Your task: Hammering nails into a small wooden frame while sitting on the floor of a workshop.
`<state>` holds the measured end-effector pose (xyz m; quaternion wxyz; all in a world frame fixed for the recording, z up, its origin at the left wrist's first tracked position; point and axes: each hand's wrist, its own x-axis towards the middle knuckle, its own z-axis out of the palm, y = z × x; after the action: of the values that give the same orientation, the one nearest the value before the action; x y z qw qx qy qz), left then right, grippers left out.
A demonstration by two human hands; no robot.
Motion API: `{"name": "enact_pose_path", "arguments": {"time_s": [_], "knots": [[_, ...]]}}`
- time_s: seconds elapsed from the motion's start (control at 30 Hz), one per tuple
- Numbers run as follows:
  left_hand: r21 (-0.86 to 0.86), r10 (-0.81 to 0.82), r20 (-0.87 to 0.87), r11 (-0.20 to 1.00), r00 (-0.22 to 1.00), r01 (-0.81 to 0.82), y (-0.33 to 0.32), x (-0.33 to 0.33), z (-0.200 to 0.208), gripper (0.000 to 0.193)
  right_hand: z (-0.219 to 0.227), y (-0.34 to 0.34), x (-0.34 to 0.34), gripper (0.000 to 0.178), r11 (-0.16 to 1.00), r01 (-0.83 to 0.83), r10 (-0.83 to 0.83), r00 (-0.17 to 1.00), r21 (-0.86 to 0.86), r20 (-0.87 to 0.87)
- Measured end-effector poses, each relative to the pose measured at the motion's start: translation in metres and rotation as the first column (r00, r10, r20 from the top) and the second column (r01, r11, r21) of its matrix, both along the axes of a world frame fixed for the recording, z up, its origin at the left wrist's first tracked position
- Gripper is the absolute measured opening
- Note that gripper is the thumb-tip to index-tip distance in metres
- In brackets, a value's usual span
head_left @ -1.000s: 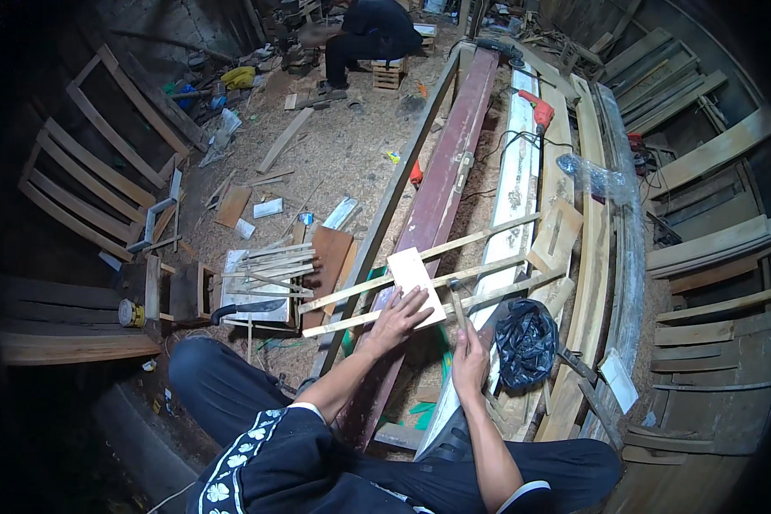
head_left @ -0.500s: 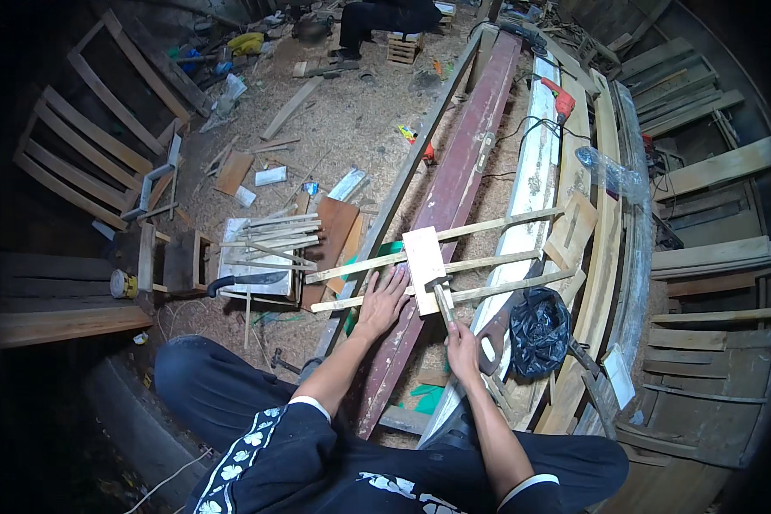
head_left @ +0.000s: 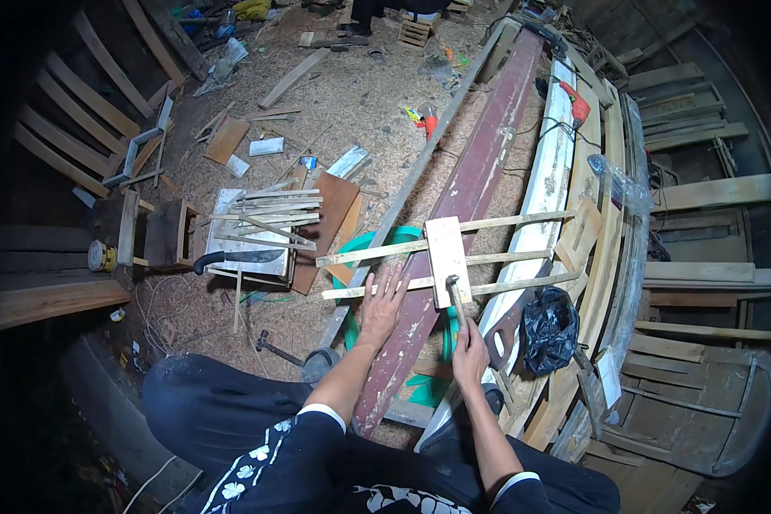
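A pale rectangular board (head_left: 443,244) lies across several thin wooden slats (head_left: 514,221) that rest over a maroon painted beam (head_left: 484,176). My left hand (head_left: 382,310) is spread flat over the near slat and the beam's edge, left of the board. In my right hand (head_left: 469,355) is the handle of a hammer (head_left: 459,305); its head is over the near end of the board, and whether it touches cannot be made out. At their right ends the slats meet a wider wooden piece (head_left: 579,237).
A black plastic bag (head_left: 550,330) and a handsaw (head_left: 504,341) lie to the right. Left, a machete (head_left: 242,257) and a pile of sticks (head_left: 274,210) rest on a small stand. A red power drill (head_left: 575,104) sits farther back. Another hammer (head_left: 278,349) is near my left knee.
The whole view has shifted slightly, with the bench and slats now lower and to the right. My left hand stays on the near slat, and my right still holds the hammer over the board.
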<state>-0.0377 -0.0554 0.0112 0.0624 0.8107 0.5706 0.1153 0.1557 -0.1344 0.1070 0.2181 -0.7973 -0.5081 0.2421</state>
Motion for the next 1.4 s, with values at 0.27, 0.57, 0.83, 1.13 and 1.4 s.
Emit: {"name": "enact_pose_path", "arguments": {"time_s": [0.27,0.57,0.83,1.13,1.4], "knots": [[-0.019,0.122,0.192,0.993,0.974,-0.12,-0.007,0.006,-0.007,0.062,0.013,-0.01,-0.015,0.046,0.926,-0.342,0.248,0.869,0.157,0.427],[-0.1,0.094,0.165,0.992,0.982,-0.079,-0.005,0.003,-0.003,0.074,0.013,-0.003,-0.014,0.054,0.931,-0.338,0.246,0.859,0.137,0.448],[-0.054,0.076,0.119,0.996,0.99,-0.07,-0.004,0.005,-0.004,0.075,0.013,-0.002,-0.014,0.052,0.944,-0.311,0.23,0.863,0.113,0.45],[-0.038,0.086,0.195,0.996,0.977,-0.08,-0.005,0.005,-0.001,0.07,0.018,0.007,0.008,0.052,0.948,-0.221,0.104,0.896,0.231,0.431],[-0.037,0.087,0.193,0.996,0.977,-0.081,-0.007,0.001,-0.001,0.068,0.004,0.002,0.013,0.04,0.994,-0.105,0.08,0.911,0.04,0.404]]}}
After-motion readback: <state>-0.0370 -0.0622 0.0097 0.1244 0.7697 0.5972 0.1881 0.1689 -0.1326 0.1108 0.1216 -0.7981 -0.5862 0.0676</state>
